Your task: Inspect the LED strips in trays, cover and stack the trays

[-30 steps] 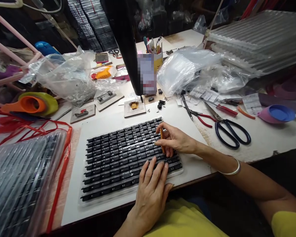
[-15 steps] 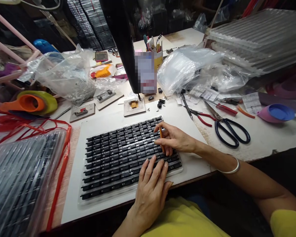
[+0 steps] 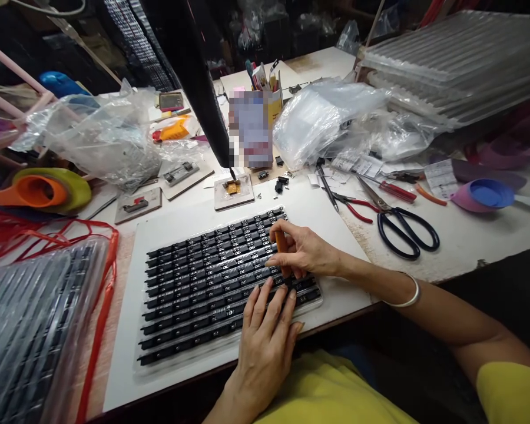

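Tray of black parts sits mid-bench on a white board, near the front edge; rows of small black components w/ white markings run across it. Orange stick tool stands nearly upright over the tray's right end, tip down among the upper-right rows. Right hand pinches it betw thumb and fingertips, other fingers curled in, resting on the tray. Left hand lies flat, fingers spread a little, pressing the tray's lower right rows to steady it.

Step in hand, as I judge it: working row by row w/ the tool tip, checking or nudging single parts while the tray is held down. Next move prob calls for a small, precise shift of the tip to the neighbouring part, left hand keeping pressure so the tray doesn't slide.

Around: scissors and red-handled pliers to the right, well apart from the tray; small jig w/ orange part just behind it; clear plastic bags further back; stacked clear trays at left w/ red strap.

Vs 1 s ago: the grip has closed tighter round the tool, which looks more upright and lower on the row; left hand barely shifted. Whole view slid a bit left as the head moved.
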`<state>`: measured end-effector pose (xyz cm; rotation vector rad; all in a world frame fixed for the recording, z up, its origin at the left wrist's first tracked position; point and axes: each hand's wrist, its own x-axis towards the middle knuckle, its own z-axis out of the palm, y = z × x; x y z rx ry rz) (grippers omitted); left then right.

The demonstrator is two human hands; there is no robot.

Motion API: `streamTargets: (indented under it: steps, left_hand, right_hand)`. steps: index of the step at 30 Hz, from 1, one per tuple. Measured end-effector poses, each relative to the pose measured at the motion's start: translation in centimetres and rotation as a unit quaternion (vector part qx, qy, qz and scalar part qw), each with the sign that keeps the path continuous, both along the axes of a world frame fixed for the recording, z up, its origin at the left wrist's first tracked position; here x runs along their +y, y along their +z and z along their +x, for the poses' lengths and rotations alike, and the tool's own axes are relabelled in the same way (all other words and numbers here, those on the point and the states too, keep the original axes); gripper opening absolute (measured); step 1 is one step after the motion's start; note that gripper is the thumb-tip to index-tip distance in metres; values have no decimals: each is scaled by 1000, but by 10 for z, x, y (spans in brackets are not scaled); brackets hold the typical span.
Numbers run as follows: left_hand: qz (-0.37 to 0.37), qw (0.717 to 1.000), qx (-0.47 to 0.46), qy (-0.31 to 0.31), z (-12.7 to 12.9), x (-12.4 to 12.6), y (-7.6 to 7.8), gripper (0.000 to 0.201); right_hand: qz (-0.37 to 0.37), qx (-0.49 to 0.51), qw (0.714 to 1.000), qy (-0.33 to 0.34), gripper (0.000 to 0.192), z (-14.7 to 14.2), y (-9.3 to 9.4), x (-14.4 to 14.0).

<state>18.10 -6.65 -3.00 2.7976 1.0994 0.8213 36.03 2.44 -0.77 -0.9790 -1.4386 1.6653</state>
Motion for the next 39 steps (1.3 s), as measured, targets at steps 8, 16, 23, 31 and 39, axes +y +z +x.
streamTargets:
  steps: [8, 16, 23, 31, 39]
  left_hand:
    - [-6, 1000, -5, 2, 1, 1, 0, 36]
    - [-17, 1000, -14, 7, 1, 1, -1, 37]
    - [-22, 1000, -5, 0, -1, 0, -1, 43]
    - [-17, 1000, -3, 10, 0, -1, -2, 41]
    - [-5, 1000, -14, 5, 0, -1, -3, 39]
  right_hand:
    - [12, -25, 999, -22, 41, 0, 2, -2]
    - [34, -25, 998, -46, 35, 2, 6, -1]
    - [62, -68, 996, 7, 42, 17, 17, -1]
    - [47, -82, 995, 31, 24, 16, 12, -1]
    - [47, -112, 993, 12, 20, 17, 13, 0]
